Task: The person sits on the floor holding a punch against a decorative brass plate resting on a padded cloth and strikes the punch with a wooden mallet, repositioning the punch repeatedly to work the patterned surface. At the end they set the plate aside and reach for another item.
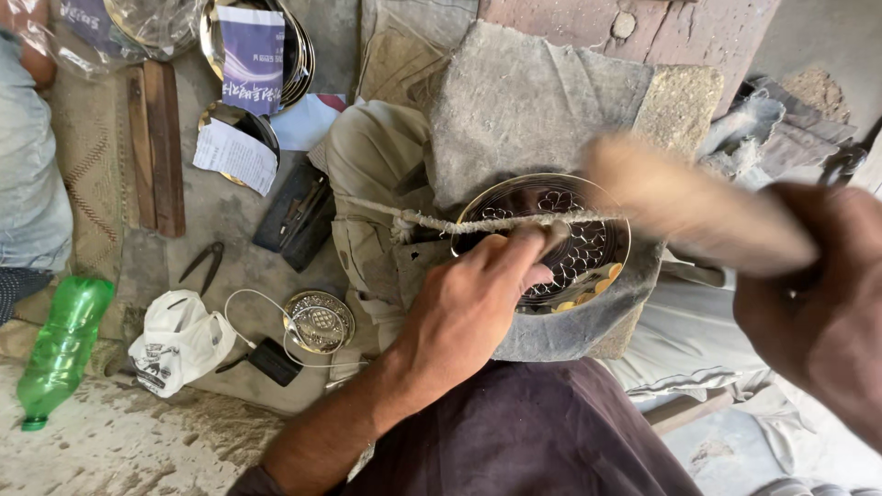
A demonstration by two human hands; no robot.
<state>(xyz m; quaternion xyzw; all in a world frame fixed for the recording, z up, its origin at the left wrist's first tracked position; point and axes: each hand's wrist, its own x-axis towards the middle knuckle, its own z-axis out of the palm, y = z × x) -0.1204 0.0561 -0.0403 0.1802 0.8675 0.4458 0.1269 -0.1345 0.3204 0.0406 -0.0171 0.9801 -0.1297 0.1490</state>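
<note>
A round metal plate (588, 262) with an engraved floral pattern lies on a grey cloth pad (533, 101) over my lap. A twisted cord (441, 222) runs across the plate. My left hand (469, 308) rests on the plate and pinches a small metal punch (554, 234) upright on its surface. My right hand (813, 298) is raised at the right and grips a wooden mallet (689, 202), which is blurred by motion and hangs just above and right of the plate.
On the ground at left lie a green plastic bottle (60, 344), a white cap (179, 340), a small engraved disc (318, 321), pliers (204, 264), a dark case (296, 216), wood strips (154, 147) and stacked metal plates (262, 46). Another person's sleeve (28, 165) shows far left.
</note>
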